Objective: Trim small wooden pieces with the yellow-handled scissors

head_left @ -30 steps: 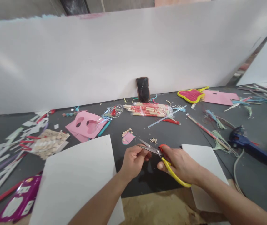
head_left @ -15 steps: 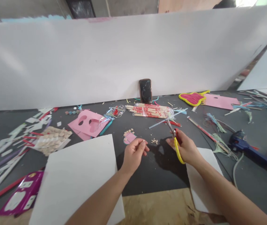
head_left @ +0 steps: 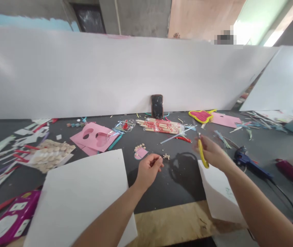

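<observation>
My right hand (head_left: 209, 151) grips a pair of scissors (head_left: 201, 151) by its yellow handles, the blades pointing up and away and blurred by motion. Left of it, my left hand (head_left: 149, 168) is closed in a pinch above the black tabletop; a tiny pale bit may be at the fingertips, too small to name. Just beyond the left fingers lies a small pile of beige pieces (head_left: 166, 156). Beside that pile is a small rounded piece with a pink patch (head_left: 140, 153) and beige bits along its top edge.
A smartphone (head_left: 157, 106) leans against the white board (head_left: 97, 75). Before it lie wrapped wooden sticks (head_left: 160, 126). Pink sheets with holes (head_left: 93, 137) are left, a blue glue gun (head_left: 252, 163) right. White sheets (head_left: 84, 192) flank my arms; a purple package (head_left: 12, 218) sits lower left.
My right hand has moved right with the scissors, away from the clear strip by the sticks. My left hand stays pinched near the beige pile. The head view has tilted up and turned right.
</observation>
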Available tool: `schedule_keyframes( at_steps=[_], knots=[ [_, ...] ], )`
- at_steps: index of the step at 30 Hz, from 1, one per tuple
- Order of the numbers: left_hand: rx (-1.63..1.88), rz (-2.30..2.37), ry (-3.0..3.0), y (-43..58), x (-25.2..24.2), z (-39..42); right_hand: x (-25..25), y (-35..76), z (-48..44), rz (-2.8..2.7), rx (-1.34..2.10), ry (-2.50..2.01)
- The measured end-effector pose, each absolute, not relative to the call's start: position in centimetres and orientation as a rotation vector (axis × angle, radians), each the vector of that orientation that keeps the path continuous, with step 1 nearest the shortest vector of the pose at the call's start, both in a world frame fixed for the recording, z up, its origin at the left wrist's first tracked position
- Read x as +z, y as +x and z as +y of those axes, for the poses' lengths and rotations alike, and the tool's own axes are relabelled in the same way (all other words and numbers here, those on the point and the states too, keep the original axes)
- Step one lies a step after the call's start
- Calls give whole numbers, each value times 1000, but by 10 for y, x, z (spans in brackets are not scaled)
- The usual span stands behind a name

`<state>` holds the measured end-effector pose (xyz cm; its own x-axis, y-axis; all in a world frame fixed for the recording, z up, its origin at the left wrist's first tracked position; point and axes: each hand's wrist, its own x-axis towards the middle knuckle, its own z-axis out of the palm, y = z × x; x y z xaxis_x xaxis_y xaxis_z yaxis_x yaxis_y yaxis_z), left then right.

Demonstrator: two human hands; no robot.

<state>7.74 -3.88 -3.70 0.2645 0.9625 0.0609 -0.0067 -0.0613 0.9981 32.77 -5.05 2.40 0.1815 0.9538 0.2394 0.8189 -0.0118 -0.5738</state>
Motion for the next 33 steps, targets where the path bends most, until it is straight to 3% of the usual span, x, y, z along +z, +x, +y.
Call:
schedule_keyframes(
  at_steps=[12, 18, 28, 33],
  knots=[
    [1002, 1039, 1545, 76, -35, -46, 8, 329, -86, -2060, 53, -2483],
    [932, 1072, 1632, 73, -45, -44, 16, 327, -84, -2050, 226, -2682],
    [1023, 1000, 1560, 76, -44, -42, 45, 348, -26, -2068, 496, -2485],
    [1042, 963, 1508, 77, -46, -39, 25, 330, 16, -2085, 457, -2331]
  ],
)
